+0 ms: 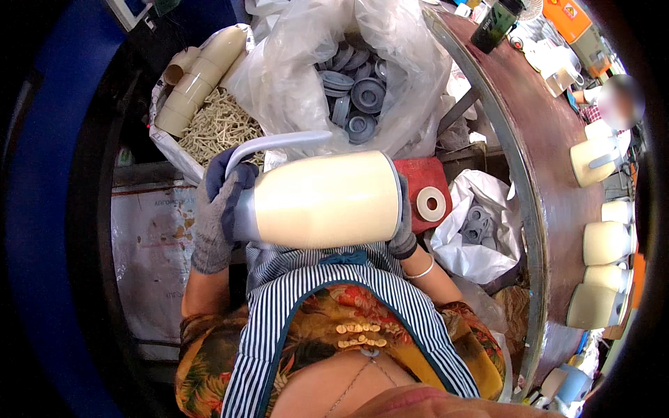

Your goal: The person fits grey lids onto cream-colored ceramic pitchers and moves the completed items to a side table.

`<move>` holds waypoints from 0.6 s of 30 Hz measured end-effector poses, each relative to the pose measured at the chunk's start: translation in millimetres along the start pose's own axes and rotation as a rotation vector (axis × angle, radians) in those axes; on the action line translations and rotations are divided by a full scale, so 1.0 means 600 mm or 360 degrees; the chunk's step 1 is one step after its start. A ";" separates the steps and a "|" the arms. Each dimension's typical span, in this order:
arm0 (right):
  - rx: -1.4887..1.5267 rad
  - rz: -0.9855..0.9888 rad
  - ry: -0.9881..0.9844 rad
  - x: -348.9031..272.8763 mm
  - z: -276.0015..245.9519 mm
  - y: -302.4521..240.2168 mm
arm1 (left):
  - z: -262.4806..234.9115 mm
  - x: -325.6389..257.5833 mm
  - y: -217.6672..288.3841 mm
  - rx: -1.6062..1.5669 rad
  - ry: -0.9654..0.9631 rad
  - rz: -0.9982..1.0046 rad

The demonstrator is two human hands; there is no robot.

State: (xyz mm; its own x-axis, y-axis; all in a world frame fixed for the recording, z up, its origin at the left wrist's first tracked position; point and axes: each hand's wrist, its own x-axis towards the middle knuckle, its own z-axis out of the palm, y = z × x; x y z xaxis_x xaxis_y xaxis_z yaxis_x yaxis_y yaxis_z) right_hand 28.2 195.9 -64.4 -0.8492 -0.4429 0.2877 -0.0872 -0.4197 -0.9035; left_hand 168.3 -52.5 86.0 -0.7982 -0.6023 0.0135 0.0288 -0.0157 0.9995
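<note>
Just above the striped apron (418, 296), in front of the person's waist, is a jug (327, 202) lying on its side, smooth, glossy cream, with a pale grey-blue collar (244, 216), a thin grey edging at the broad end and a curved grey-blue handle (279, 141). Its long axis runs left to right across the body; the collar points left, the broad end right. The handle sits on the far side, arching rightward to a tip that stands apart from the body. The gloved left hand (221, 205) grips the collar end by the handle's root; the gloved right hand (403, 226) supports the broad end, its fingers partly hidden. Beyond are a red block (422, 171) bearing a cream ring (422, 206), then a translucent bag (279, 73) of grey lids (368, 95).
</note>
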 end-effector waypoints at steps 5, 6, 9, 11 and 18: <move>-0.0271 -0.0064 -0.0069 0.009 0.036 -0.088 | -0.005 -0.005 -0.031 -0.0167 0.0025 0.0015; -0.0371 -0.0113 -0.0093 0.018 0.035 -0.094 | -0.005 -0.006 -0.032 -0.0179 0.0013 0.0062; -0.0389 -0.0108 -0.0086 0.015 0.038 -0.100 | -0.011 -0.003 -0.044 -0.0200 -0.0035 0.0065; -0.0755 -0.0410 -0.0199 0.015 0.030 -0.099 | -0.029 0.007 -0.071 -0.0394 -0.0150 0.0008; -0.1164 -0.0830 -0.0465 0.016 0.036 -0.145 | -0.078 0.041 -0.154 0.0377 -0.0545 -0.0049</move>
State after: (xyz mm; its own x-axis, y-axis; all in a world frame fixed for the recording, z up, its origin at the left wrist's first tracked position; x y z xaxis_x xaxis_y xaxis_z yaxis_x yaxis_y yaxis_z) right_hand 38.6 211.1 23.7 -0.4554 -0.5621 0.6904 -0.8085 -0.0637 -0.5851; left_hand 174.1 -103.5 -7.5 -0.9517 -0.3035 -0.0471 -0.1052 0.1784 0.9783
